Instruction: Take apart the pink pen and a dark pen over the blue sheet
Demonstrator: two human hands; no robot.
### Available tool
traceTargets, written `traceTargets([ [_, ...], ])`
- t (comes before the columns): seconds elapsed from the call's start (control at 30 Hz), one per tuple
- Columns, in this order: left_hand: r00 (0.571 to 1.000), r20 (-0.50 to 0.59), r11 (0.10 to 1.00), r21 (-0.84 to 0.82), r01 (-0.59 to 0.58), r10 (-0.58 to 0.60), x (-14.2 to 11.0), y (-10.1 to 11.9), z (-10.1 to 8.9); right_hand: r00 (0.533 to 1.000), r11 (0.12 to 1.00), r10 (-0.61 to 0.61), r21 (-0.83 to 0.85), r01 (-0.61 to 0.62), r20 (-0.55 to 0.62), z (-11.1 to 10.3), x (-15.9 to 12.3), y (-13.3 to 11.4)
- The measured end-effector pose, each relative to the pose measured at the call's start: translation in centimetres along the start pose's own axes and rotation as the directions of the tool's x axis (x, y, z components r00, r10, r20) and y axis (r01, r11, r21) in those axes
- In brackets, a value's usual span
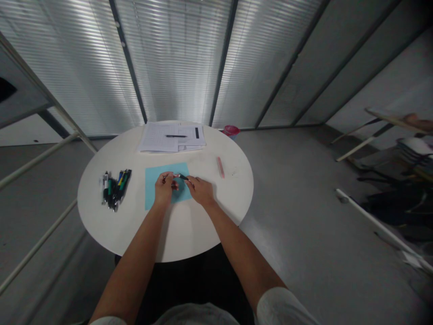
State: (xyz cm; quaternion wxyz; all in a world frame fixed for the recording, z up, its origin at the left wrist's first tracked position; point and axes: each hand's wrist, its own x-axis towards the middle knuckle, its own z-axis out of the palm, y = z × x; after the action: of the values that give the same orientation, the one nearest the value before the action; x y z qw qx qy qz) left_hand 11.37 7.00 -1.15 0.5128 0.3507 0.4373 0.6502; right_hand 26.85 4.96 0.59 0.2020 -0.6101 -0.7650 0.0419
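Observation:
Both my hands meet over a light blue sheet [150,180] in the middle of a round white table [189,225]. A dark pen [181,177] is held between them. My left hand [164,188] is closed on its pale left end. My right hand [201,190] pinches its dark right end. Both hands hover just above the sheet.
A pile of several pens [115,187] lies at the table's left. A stack of papers [172,136] with a black pen [176,136] on top sits at the far edge. A pink pen part [220,167] lies to the right. A red cup [231,131] stands on the floor beyond.

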Motion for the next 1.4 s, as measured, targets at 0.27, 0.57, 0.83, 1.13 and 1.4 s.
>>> traceTargets([
  [0.27,1.0,-0.001,0.999,0.051,-0.001,0.001,-0.2,0.1,0.2,1.0,1.0,-0.021,-0.023,0.021,0.002,0.0,0.0,0.0],
  [0.57,0.999,0.037,0.996,0.082,0.023,-0.026,-0.3,0.2,0.1,0.997,0.999,0.021,-0.046,-0.018,0.068,-0.4,0.0,-0.5],
  [0.83,0.998,0.054,0.996,0.079,0.038,-0.043,-0.4,0.3,0.1,0.997,0.997,0.011,-0.074,-0.005,0.071,-0.6,-0.1,-0.6],
  [1.13,0.989,0.123,0.996,0.059,0.07,-0.077,-0.5,0.3,-0.2,1.0,1.0,0.016,-0.003,-0.016,-0.005,0.3,0.1,-0.1],
  [1.4,0.985,0.155,0.996,-0.023,0.081,-0.076,-0.6,0.5,-0.5,0.981,0.957,0.138,0.275,-0.095,-0.138,1.0,0.2,1.1],
])
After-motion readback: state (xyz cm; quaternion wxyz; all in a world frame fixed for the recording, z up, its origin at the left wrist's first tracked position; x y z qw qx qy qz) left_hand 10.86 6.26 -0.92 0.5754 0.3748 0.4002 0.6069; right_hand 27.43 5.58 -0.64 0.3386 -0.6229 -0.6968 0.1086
